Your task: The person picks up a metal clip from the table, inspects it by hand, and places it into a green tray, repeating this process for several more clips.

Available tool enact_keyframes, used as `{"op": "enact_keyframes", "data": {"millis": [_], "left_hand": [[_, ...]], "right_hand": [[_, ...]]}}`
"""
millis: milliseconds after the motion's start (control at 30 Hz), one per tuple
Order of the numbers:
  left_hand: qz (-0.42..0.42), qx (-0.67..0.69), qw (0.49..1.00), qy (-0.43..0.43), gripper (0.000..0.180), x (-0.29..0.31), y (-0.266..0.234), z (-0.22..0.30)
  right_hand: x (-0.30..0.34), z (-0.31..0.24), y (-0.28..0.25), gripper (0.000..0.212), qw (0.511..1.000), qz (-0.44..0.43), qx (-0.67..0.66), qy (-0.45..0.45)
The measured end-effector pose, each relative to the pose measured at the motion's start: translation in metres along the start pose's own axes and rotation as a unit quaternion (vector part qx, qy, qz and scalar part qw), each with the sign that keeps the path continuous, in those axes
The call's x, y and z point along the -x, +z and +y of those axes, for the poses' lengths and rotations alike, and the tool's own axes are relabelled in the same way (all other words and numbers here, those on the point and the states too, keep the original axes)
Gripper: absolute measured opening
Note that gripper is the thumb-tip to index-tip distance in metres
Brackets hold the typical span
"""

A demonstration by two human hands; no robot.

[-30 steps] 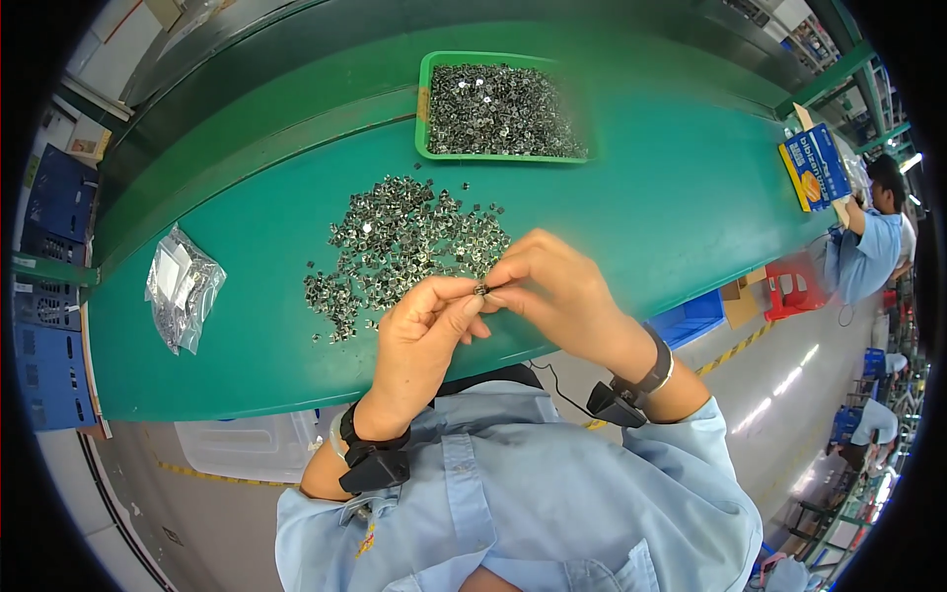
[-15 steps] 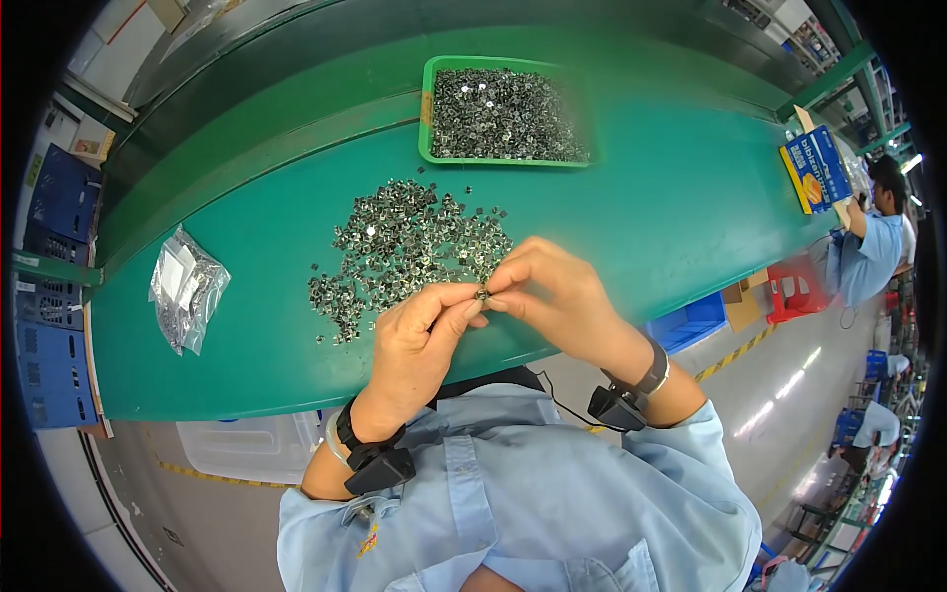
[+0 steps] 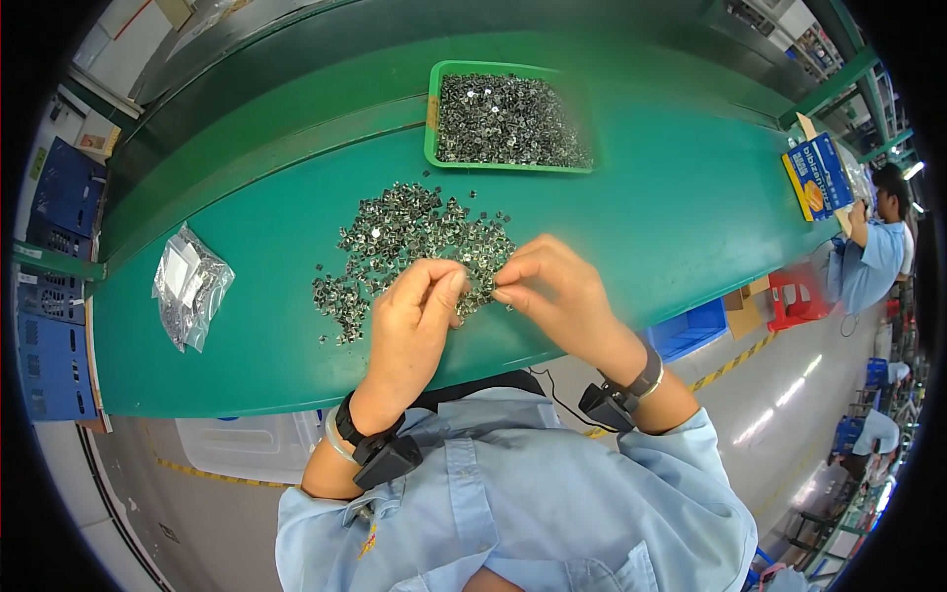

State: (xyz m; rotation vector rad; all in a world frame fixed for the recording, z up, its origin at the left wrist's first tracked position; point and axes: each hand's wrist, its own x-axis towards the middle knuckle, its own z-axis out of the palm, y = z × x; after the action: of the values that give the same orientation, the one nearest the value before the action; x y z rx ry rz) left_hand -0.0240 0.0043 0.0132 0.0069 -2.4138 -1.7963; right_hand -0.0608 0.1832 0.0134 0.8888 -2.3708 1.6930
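Lower centre: person in a light blue shirt (image 3: 513,513), black bands on both wrists. Left hand (image 3: 414,316) sits at frame centre, fingers curled, thumb and forefinger pinched together at the near edge of the loose pile of small metal parts (image 3: 414,247). Right hand (image 3: 552,291) just beside it to the right, fingertips pinched too, pointing toward the left hand. The grip of each hand is closed on something tiny between them — too small to tell, likely one of the parts. Versus half a second ago: the fingertips were meeting then, now a narrow gap shows between the two hands; the pile looks unchanged.

The pile lies on the green tabletop (image 3: 641,227), centre of frame, touching the fingertips. Left of frame, well apart — a clear plastic bag (image 3: 189,286) of the same parts. Upper centre: green tray (image 3: 431,118) full of metal parts. Far right: blue box (image 3: 817,178) at the tabletop's end, another person (image 3: 873,259) in blue beside it.
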Motion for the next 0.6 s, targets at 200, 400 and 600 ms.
{"op": "enact_keyframes", "data": {"millis": [200, 400, 600], "left_hand": [[-0.143, 0.272, 0.942, -0.137, 0.02, 0.011, 0.0, 0.009], [-0.161, 0.34, 0.913, -0.156, 0.021, 0.016, 0.0, 0.003], [-0.161, 0.387, 0.892, -0.167, 0.021, 0.023, -0.003, 0.002]], "right_hand": [[0.006, -0.002, 0.006, 0.021, 0.995, 0.013, 0.06, -0.076], [0.012, -0.007, 0.012, 0.023, 0.991, 0.035, 0.087, -0.097], [0.018, -0.01, 0.015, 0.022, 0.992, 0.029, 0.077, -0.095]]}}
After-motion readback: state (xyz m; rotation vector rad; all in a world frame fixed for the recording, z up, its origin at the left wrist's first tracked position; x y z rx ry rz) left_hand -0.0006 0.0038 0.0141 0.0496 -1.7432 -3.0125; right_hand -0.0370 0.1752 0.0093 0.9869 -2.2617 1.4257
